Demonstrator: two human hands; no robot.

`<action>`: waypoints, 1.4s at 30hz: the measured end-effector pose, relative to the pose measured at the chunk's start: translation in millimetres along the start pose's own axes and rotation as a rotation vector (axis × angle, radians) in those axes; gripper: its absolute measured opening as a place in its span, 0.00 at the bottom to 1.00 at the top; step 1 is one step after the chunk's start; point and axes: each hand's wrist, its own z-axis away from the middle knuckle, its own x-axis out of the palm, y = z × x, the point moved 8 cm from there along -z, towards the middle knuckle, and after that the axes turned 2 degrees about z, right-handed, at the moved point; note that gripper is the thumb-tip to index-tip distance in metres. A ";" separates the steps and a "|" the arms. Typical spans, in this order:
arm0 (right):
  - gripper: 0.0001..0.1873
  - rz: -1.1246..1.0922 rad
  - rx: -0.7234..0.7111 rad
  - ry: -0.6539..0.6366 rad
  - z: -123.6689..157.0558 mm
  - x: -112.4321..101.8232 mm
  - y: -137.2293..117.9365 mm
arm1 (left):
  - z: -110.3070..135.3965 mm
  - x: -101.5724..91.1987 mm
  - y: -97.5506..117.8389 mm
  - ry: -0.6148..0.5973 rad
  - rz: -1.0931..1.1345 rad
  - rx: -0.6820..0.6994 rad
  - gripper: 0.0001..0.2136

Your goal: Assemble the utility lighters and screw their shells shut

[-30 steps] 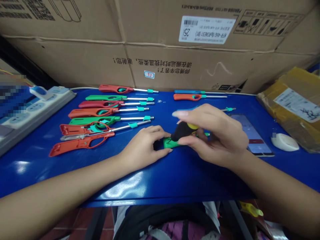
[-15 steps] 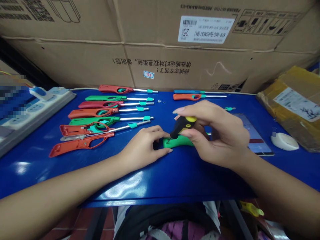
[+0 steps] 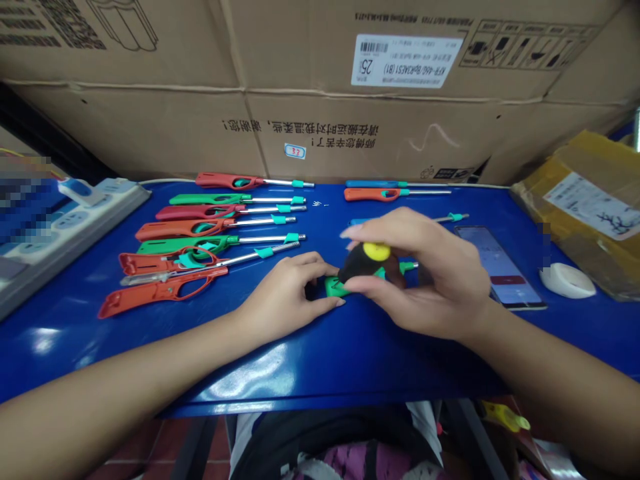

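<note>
A green long-nosed lighter point(image 3: 336, 287) lies on the blue table point(image 3: 320, 360) in front of me. My left hand point(image 3: 290, 293) pinches its handle end between thumb and fingers and holds it down. My right hand point(image 3: 425, 273) is closed round a short screwdriver point(image 3: 364, 260) with a black grip and a yellow cap. The screwdriver tip points down at the green handle. Most of the lighter is hidden under my right hand; only its teal collar point(image 3: 407, 267) shows past the fingers.
Several red and green lighters point(image 3: 200, 237) lie in a row at the left, two more point(image 3: 380, 193) at the back. A power strip point(image 3: 65, 220) is far left. A phone point(image 3: 497, 267), a white mouse point(image 3: 567, 280) and a yellow parcel point(image 3: 590, 200) lie right. Cardboard boxes point(image 3: 320, 87) stand behind.
My right hand has turned the screwdriver a little on the green lighter, so its yellow cap now faces me more. My left hand has stayed in place.
</note>
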 end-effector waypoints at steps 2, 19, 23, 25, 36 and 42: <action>0.15 0.026 0.028 0.043 1.1 -0.8 4.1 | 0.0 0.6 0.8 -0.006 -0.010 -0.010 0.10; 0.07 0.016 0.565 0.286 15.9 -85.7 122.1 | 7.2 -10.7 18.8 -0.352 -0.446 -0.106 0.04; 0.13 0.355 0.676 -0.003 23.7 -88.1 129.2 | -4.0 -34.0 6.7 -0.258 -0.295 -0.143 0.01; 0.13 0.483 0.734 -0.021 27.3 -93.1 126.7 | -10.9 -48.0 -3.3 -0.167 -0.272 -0.190 0.05; 0.18 0.580 0.706 -0.506 53.2 -17.2 137.4 | -93.2 -42.2 -12.3 -0.012 -0.407 -0.121 0.22; 0.18 0.580 0.745 -0.607 66.9 -1.7 148.4 | -141.1 -13.2 -20.6 -0.021 -0.419 -0.084 0.20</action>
